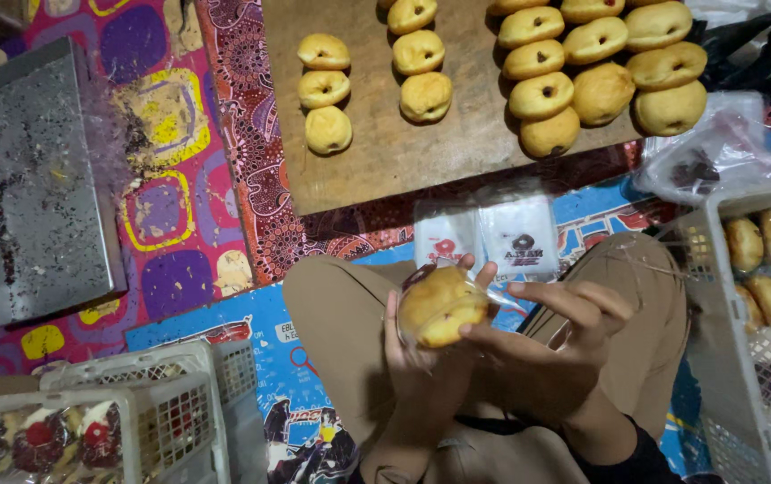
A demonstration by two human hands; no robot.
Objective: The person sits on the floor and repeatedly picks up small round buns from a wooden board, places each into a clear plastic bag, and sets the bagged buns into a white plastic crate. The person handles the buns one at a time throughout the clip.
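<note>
A golden doughnut (441, 307) sits inside a thin clear plastic wrapper, held above my lap. My left hand (414, 357) cups it from below and the left, fingers closed round it. My right hand (554, 333) touches its right side with thumb and fingertips, pinching the wrapper's edge. Two small clear plastic bags (493, 235) with printed marks lie flat on the floor just beyond my knees.
A wooden board (385, 152) ahead carries several plain doughnuts (547, 85) in rows. A white crate (758, 376) of doughnuts stands at right, white crates (148, 408) with decorated doughnuts at lower left, a metal tray (31, 184) with dark crumbs at left.
</note>
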